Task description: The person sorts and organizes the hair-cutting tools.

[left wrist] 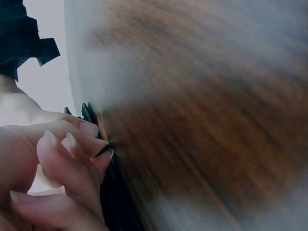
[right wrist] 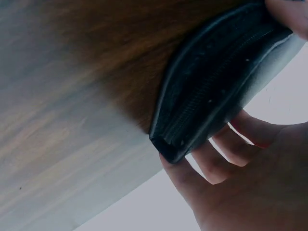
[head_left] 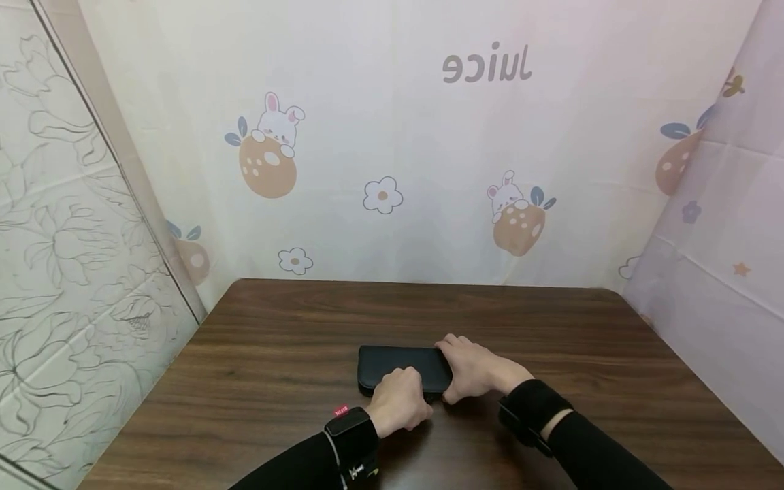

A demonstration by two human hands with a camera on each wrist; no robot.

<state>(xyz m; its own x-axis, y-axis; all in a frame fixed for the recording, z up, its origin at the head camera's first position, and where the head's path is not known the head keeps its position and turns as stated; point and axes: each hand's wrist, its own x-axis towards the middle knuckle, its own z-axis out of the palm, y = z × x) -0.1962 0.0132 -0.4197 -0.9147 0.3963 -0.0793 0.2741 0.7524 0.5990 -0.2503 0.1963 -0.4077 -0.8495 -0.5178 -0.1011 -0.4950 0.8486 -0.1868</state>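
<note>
A black zip-up wallet (head_left: pixel 388 361) lies flat on the wooden table, its long side running left to right. My right hand (head_left: pixel 479 371) grips its right end, thumb at the near corner and fingers at the far one. In the right wrist view, the zipper (right wrist: pixel 211 82) runs along the wallet's side between two rounded edges. My left hand (head_left: pixel 399 399) is at the near long edge, just left of the right thumb. Its thumb and fingertips pinch a small dark zipper pull (left wrist: pixel 104 149), mostly hidden by the fingers.
The brown wood-grain table (head_left: pixel 275 320) has rounded far corners. Behind it hangs a pale curtain (head_left: pixel 392 136) with rabbit and fruit prints, and a floral panel (head_left: pixel 79 258) stands on the left. Black bands (head_left: pixel 352 435) wrap both wrists.
</note>
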